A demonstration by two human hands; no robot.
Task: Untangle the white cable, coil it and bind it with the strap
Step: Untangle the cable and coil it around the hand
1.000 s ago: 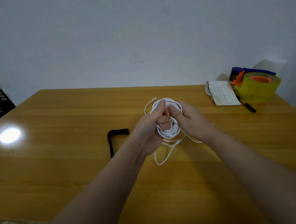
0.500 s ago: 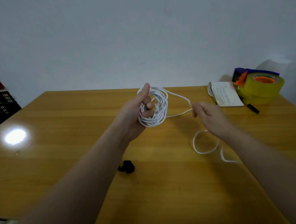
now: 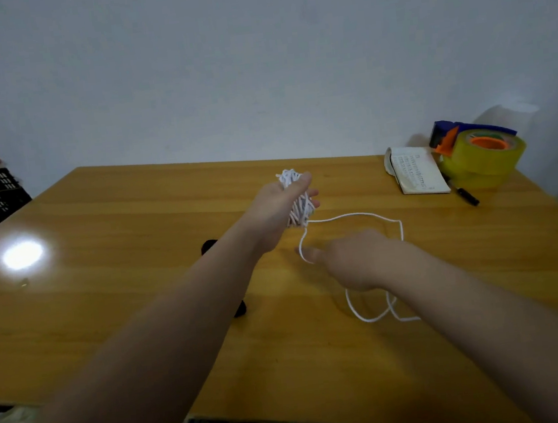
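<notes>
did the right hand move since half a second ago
Yes. The right hand has drawn back toward the person and to the left, farther from the notebook than it was.

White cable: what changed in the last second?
The right hand let go of the coiled white cable, drew a strand out rightward, then dropped to the slack; its grip now is unclear. More of it lies loose on the table. The left hand still grips the coil; black strap, notebook and tape stay put.
</notes>
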